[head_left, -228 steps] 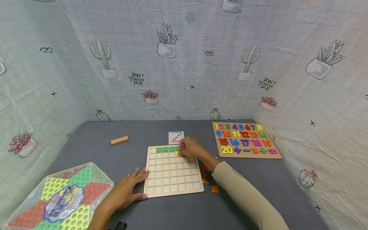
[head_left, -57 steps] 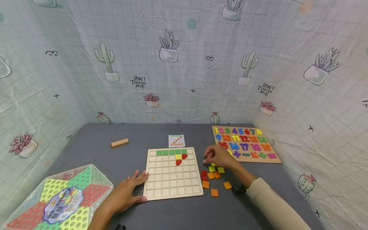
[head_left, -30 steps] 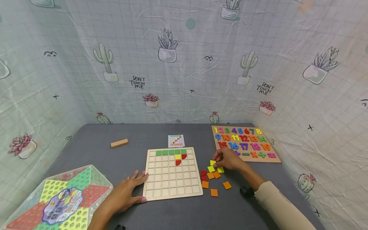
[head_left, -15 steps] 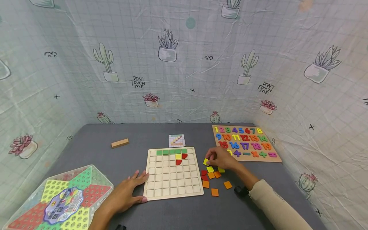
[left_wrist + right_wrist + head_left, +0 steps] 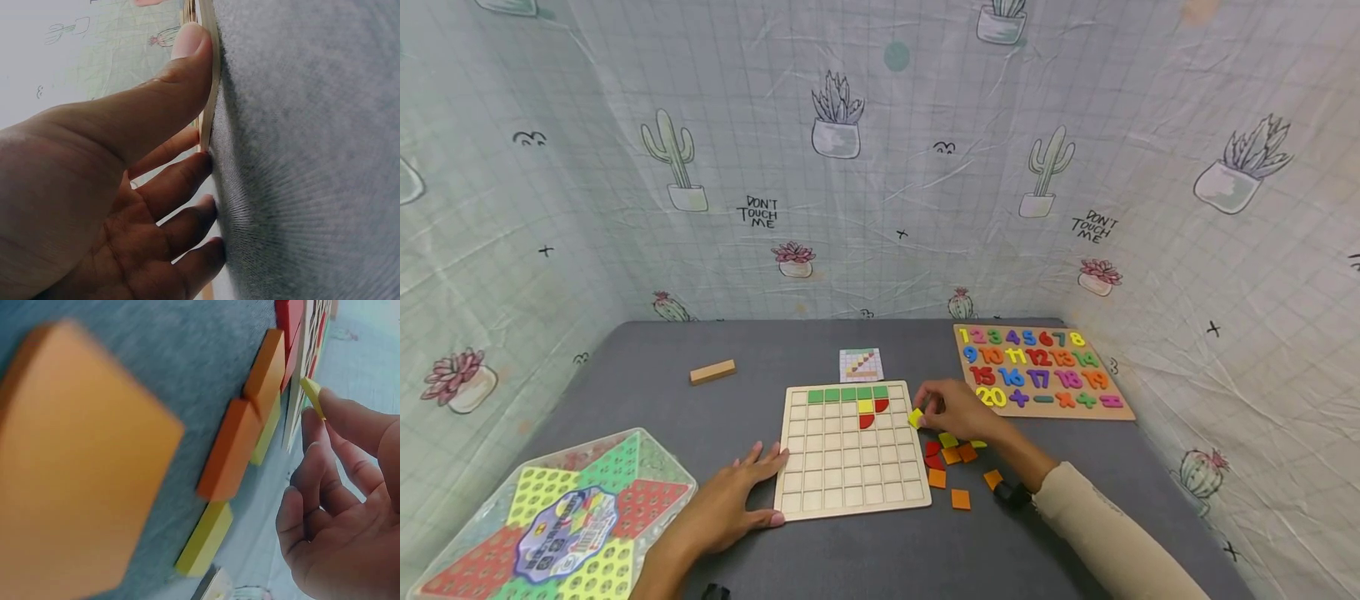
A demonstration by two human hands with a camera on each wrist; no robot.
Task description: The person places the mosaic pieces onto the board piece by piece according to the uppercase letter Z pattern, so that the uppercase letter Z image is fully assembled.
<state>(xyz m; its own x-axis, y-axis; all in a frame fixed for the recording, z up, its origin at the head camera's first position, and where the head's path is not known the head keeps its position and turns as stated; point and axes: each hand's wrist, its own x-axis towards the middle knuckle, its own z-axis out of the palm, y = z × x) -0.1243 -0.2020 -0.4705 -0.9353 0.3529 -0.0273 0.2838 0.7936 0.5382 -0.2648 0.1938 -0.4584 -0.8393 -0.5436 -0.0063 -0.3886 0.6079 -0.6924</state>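
A pale wooden grid board (image 5: pixel 842 467) lies mid-table. Along its top row run several green square tiles (image 5: pixel 847 394); below them sit a yellow square and two red quarter-round tiles (image 5: pixel 867 422). My right hand (image 5: pixel 955 412) pinches a yellow square tile (image 5: pixel 916 418) between thumb and fingertips, over the board's right edge. The right wrist view shows the same yellow tile (image 5: pixel 312 395) tilted in the pinch. My left hand (image 5: pixel 730 498) rests at the board's left edge, thumb and fingertips touching it. In the left wrist view the thumb (image 5: pixel 187 62) lies against the board's side, fingers spread loosely.
Loose orange tiles (image 5: pixel 960 499), red tiles (image 5: pixel 933 455) and yellow tiles (image 5: pixel 948 439) lie right of the board. Behind it lies a small pattern card (image 5: pixel 861 365). A number board (image 5: pixel 1045 371), a wooden block (image 5: pixel 712 372) and a Chinese checkers box (image 5: pixel 565 517) stand around.
Earlier my right hand set a yellow tile and two red tiles on the board, then took another yellow tile from the pile and carried it left to the board. My left hand stays put.
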